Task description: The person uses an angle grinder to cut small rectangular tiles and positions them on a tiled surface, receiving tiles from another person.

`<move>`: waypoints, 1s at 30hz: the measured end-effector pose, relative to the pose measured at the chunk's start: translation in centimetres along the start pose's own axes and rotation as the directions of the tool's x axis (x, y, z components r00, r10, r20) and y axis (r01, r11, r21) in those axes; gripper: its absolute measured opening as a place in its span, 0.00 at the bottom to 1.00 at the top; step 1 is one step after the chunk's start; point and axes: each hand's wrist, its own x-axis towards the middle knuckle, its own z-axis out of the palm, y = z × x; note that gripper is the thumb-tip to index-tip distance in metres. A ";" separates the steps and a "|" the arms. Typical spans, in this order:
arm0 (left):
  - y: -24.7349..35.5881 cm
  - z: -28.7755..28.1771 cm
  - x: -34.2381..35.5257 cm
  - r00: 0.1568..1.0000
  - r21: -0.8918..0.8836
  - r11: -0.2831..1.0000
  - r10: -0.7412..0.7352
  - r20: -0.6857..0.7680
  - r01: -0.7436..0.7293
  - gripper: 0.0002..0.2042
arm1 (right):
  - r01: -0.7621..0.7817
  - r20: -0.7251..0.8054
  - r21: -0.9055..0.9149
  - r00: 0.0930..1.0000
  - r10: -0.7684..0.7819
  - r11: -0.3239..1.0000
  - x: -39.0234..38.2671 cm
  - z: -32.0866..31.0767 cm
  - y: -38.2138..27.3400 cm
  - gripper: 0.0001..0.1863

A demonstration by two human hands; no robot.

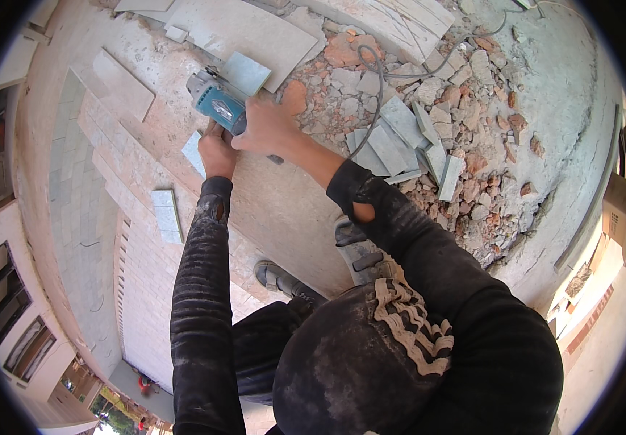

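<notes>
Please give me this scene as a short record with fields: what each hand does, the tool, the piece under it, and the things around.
Left hand: pressed on a small pale tile piece, beside the tool
Right hand: closed around the body of the tool
Tool: teal handheld cutter, grey cable running away over the rubble
Surface: dusty concrete slab
Nearby: stack of cut tile strips, brick and tile rubble, another tile piece on the left
Feet: two sandalled feet on the slab
</notes>
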 end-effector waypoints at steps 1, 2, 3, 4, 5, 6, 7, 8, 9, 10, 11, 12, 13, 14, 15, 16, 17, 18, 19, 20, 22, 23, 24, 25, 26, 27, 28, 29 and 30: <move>0.0 0.0 0.0 1.000 -0.001 1.000 0.000 -0.002 0.000 0.10 | -0.004 0.017 0.005 1.000 0.004 1.000 -0.1 -0.1 -0.1 0.35; -0.1 -0.1 0.0 1.000 -0.001 1.000 -0.001 -0.004 0.001 0.10 | -0.008 0.033 0.011 0.999 0.008 1.000 -0.2 -0.2 -0.1 0.35; -0.2 0.0 0.0 1.000 -0.002 1.000 0.000 -0.005 0.000 0.10 | -0.013 0.049 0.016 0.999 0.013 1.000 -0.2 -0.3 -0.1 0.35; -0.4 0.1 -0.1 1.000 -0.003 1.000 0.002 -0.016 -0.002 0.10 | -0.015 0.044 0.016 0.999 0.014 1.000 -0.3 -0.3 -0.1 0.35; -0.5 0.2 -0.1 1.000 -0.003 1.000 0.004 -0.027 -0.004 0.10 | -0.016 0.040 0.016 0.999 0.015 1.000 -0.4 -0.3 -0.2 0.35; -0.4 0.3 0.0 0.999 -0.006 1.000 0.008 -0.037 -0.008 0.10 | -0.019 0.034 0.015 0.999 0.018 1.000 -0.5 -0.3 0.0 0.36; -0.4 0.3 0.0 0.999 -0.002 1.000 0.016 -0.038 -0.016 0.10 | -0.013 0.024 0.015 1.000 0.012 1.000 -0.6 -0.2 0.2 0.36; -0.3 0.3 0.0 0.999 0.002 1.000 0.024 -0.038 -0.024 0.10 | -0.007 0.015 0.015 1.000 0.007 1.000 -0.6 -0.1 0.3 0.36; -0.3 0.3 0.0 0.999 0.008 1.000 0.031 -0.040 -0.030 0.10 | 0.001 0.007 0.016 1.000 -0.001 1.000 -0.7 -0.1 0.3 0.36; -0.4 0.3 0.0 0.999 -0.001 0.999 0.032 -0.044 -0.032 0.10 | 0.001 -0.013 0.021 1.000 -0.001 1.000 -1.0 -0.1 0.3 0.35; -0.4 0.3 0.0 0.998 -0.009 0.999 0.034 -0.048 -0.034 0.09 | 0.001 -0.033 0.025 0.999 0.000 1.000 -1.3 -0.1 0.2 0.34; -0.3 0.2 0.0 0.998 -0.018 0.999 0.035 -0.053 -0.036 0.09 | 0.001 -0.053 0.029 0.999 0.000 1.000 -1.5 -0.2 0.1 0.33; -0.1 0.1 0.0 0.999 -0.015 0.999 0.028 -0.046 -0.029 0.09 | -0.014 -0.027 0.037 1.000 0.015 0.999 -1.6 -0.4 0.1 0.32; 0.0 0.0 -0.1 0.999 -0.013 1.000 0.021 -0.039 -0.022 0.08 | -0.030 -0.001 0.044 1.000 0.030 0.999 -1.6 -0.5 0.0 0.32; 0.2 -0.1 -0.1 0.999 -0.011 1.000 0.015 -0.033 -0.015 0.08 | -0.046 0.025 0.051 0.999 0.045 0.998 -1.7 -0.6 0.0 0.32; 0.4 -0.2 0.0 1.000 0.000 1.000 0.015 -0.024 -0.015 0.08 | -0.037 0.017 0.048 0.999 0.036 0.998 -1.7 -0.6 0.2 0.32; 0.6 -0.3 0.0 1.000 0.011 1.000 0.015 -0.015 -0.015 0.08 | -0.028 0.010 0.045 1.000 0.028 0.999 -1.8 -0.6 0.3 0.32; 0.6 -0.4 0.1 1.000 0.024 1.000 0.015 -0.007 -0.015 0.07 | -0.018 0.002 0.042 1.000 0.018 0.999 -1.9 -0.5 0.4 0.32; 0.5 -0.3 0.1 1.000 0.022 1.000 0.019 -0.019 -0.019 0.07 | -0.013 -0.003 0.044 1.000 0.013 0.999 -1.9 -0.4 0.5 0.32; 0.4 -0.2 0.1 0.999 0.021 1.000 0.023 -0.031 -0.022 0.07 | -0.008 -0.009 0.047 1.000 0.008 0.999 -2.0 -0.3 0.6 0.33; 0.3 0.0 0.1 0.999 0.015 1.000 0.026 -0.044 -0.025 0.07 | -0.001 -0.020 0.050 1.000 0.002 0.999 -2.3 -0.4 0.7 0.33; 0.2 0.1 0.1 0.999 0.011 1.000 0.025 -0.046 -0.025 0.07 | 0.003 -0.026 0.051 1.000 -0.002 0.999 -2.4 -0.4 0.8 0.33; 0.1 0.2 0.1 0.999 0.010 1.000 0.023 -0.048 -0.022 0.07 | 0.009 -0.030 0.053 1.000 -0.007 0.999 -2.6 -0.5 0.8 0.33; 0.1 0.2 0.1 0.999 0.013 1.000 0.022 -0.050 -0.021 0.07 | -0.009 -0.019 0.054 1.000 0.010 0.999 -2.8 -0.5 0.8 0.33; 0.0 0.3 0.1 0.998 0.016 1.000 0.021 -0.051 -0.021 0.07 | -0.026 -0.008 0.054 1.000 0.026 0.998 -3.0 -0.6 0.7 0.33; -0.3 0.3 0.0 0.998 0.019 1.000 0.021 -0.054 -0.020 0.07 | -0.042 0.003 0.054 0.999 0.042 0.998 -3.2 -0.8 0.5 0.33; -0.6 0.3 -0.1 0.999 0.038 0.999 0.016 -0.044 -0.014 0.07 | -0.058 0.023 0.055 0.998 0.057 0.997 -3.4 -1.0 0.4 0.33; -0.9 0.3 -0.1 0.999 0.058 0.998 0.010 -0.034 -0.008 0.07 | -0.073 0.044 0.055 0.997 0.070 0.996 -3.5 -1.2 0.1 0.33; -0.9 0.4 0.0 1.000 0.074 0.997 0.008 -0.022 -0.006 0.07 | -0.091 0.062 0.053 0.994 0.088 0.994 -3.6 -1.4 0.2 0.33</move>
